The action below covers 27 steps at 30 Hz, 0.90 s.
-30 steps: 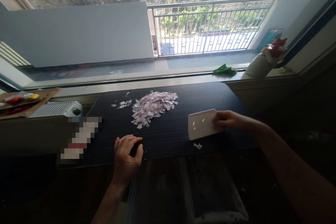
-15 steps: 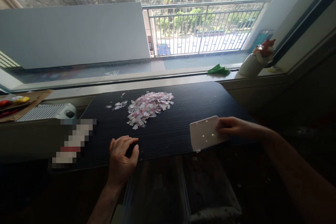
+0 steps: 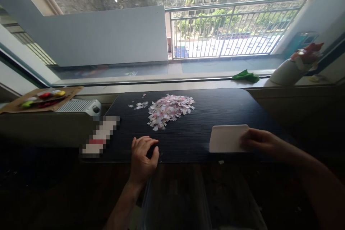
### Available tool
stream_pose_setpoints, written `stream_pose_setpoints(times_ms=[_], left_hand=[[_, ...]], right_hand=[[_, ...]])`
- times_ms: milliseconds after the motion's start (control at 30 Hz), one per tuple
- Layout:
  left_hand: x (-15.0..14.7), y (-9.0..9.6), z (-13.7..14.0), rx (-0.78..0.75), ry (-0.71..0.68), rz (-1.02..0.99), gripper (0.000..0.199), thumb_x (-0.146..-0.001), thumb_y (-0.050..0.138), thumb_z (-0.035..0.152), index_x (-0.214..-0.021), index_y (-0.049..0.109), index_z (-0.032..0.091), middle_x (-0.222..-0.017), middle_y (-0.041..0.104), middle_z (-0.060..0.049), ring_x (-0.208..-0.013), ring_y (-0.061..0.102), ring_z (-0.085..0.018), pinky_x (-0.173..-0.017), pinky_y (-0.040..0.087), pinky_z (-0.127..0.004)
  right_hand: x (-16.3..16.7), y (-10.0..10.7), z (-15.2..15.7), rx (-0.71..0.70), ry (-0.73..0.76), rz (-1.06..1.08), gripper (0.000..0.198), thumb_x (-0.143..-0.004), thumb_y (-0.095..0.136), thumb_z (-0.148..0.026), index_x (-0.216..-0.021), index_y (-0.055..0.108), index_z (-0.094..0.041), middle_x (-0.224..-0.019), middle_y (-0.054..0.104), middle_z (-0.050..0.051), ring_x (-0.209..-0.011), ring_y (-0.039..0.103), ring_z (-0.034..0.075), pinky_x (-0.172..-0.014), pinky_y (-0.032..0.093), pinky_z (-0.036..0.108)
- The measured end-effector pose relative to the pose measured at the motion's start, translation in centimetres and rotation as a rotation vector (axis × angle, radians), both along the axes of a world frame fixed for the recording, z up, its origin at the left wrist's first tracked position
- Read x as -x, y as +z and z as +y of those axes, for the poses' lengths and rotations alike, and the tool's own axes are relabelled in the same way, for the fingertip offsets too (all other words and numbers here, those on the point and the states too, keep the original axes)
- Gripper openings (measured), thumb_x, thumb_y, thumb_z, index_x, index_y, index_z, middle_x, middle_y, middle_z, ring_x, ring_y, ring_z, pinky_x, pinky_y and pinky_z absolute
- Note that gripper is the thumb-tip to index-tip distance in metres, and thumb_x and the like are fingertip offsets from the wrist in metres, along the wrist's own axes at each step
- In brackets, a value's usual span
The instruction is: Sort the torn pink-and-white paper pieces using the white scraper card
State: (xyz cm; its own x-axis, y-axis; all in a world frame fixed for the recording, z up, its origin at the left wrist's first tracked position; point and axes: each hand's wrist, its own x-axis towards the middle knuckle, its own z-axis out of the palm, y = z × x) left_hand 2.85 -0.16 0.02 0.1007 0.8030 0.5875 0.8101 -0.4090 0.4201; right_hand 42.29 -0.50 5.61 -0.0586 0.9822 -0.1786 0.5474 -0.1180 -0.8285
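Note:
A heap of small pinkish-white paper scraps [image 3: 169, 110] lies on the dark wood-grain tabletop [image 3: 215, 109], with several loose bits left of it. My left hand [image 3: 144, 156] rests at the table's front edge, just below the heap; its fingers are loosely curled, the thumb apart, and nothing shows between them. Over the right part of the table, my right hand [image 3: 258, 139] grips a thin white rectangular plate, like a flat scraper [image 3: 228, 138], by its right end. A single scrap [image 3: 221, 162] shows at the front edge beneath the scraper.
A clear plastic bin [image 3: 175, 201] sits in shadow below the front edge. A blurred-out item [image 3: 101, 136] lies at the table's left. Behind are a grey-white device [image 3: 81, 107], a green cloth [image 3: 245, 76] and a white figurine-like object [image 3: 288, 70] on the sill.
My right hand has turned the scraper so its long edges lie nearly level. The scrap at its lower edge now appears apart from it. The view has shifted left; my left hand keeps its pose.

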Motion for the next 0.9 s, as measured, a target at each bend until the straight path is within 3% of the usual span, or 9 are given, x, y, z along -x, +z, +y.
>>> stream_pose_setpoints(times_ms=[167,300,433,567,767,900], left_hand=[[0.2,0.0,0.0,-0.006,-0.027,-0.018,0.014,-0.082,0.054,0.023,-0.089,0.066,0.022,-0.090,0.068,-0.004,-0.099,0.060,-0.025,-0.106,0.028,-0.052],[0.3,-0.2,0.2,-0.007,-0.026,-0.029,0.014,-0.081,0.054,0.024,-0.088,0.066,0.023,-0.090,0.069,-0.004,-0.098,0.061,-0.025,-0.107,0.028,-0.052],[0.1,0.0,0.2,-0.004,-0.020,-0.023,0.014,-0.081,0.054,0.024,-0.089,0.066,0.022,-0.090,0.068,-0.004,-0.098,0.061,-0.025,-0.106,0.028,-0.053],[-0.2,0.3,-0.8,0.029,0.003,0.010,0.016,-0.081,0.052,0.020,-0.089,0.066,0.022,-0.090,0.066,-0.004,-0.100,0.060,-0.025,-0.105,0.028,-0.057],[0.3,-0.1,-4.0,0.103,0.032,0.091,0.022,-0.082,0.053,0.020,-0.099,0.066,0.024,-0.101,0.064,-0.007,-0.099,0.060,-0.024,-0.105,0.030,-0.060],[1.0,-0.7,-4.9,0.097,0.004,0.117,0.032,-0.080,0.052,0.015,-0.109,0.063,0.024,-0.109,0.062,-0.009,-0.105,0.058,-0.025,-0.107,0.031,-0.058]], right_hand=[[-1.6,0.3,-3.5,0.098,-0.050,0.055,0.045,-0.065,0.071,-0.063,-0.074,0.069,-0.019,-0.074,0.071,0.005,-0.073,0.065,0.023,-0.070,0.054,0.035],[-2.4,0.0,-5.8,0.067,-0.099,0.040,0.039,-0.070,0.070,-0.059,-0.073,0.068,-0.021,-0.074,0.070,0.004,-0.073,0.065,0.023,-0.068,0.054,0.034],[-1.8,-0.1,-6.0,-0.010,-0.180,0.019,0.040,-0.066,0.071,-0.063,-0.073,0.069,-0.023,-0.076,0.073,0.006,-0.074,0.068,0.027,-0.070,0.055,0.039],[3.1,-0.5,-3.3,-0.191,-0.247,0.138,0.039,-0.067,0.069,-0.064,-0.078,0.068,-0.027,-0.084,0.075,0.006,-0.084,0.070,0.029,-0.083,0.055,0.042],[14.0,-1.3,3.5,-0.374,0.139,0.092,0.023,-0.087,0.053,-0.040,-0.092,0.068,-0.023,-0.095,0.075,0.007,-0.092,0.068,0.027,-0.082,0.054,0.040],[16.1,-1.9,6.1,-0.449,0.183,0.000,0.022,-0.090,0.047,-0.032,-0.095,0.066,-0.022,-0.101,0.074,0.008,-0.092,0.068,0.025,-0.082,0.052,0.038]])
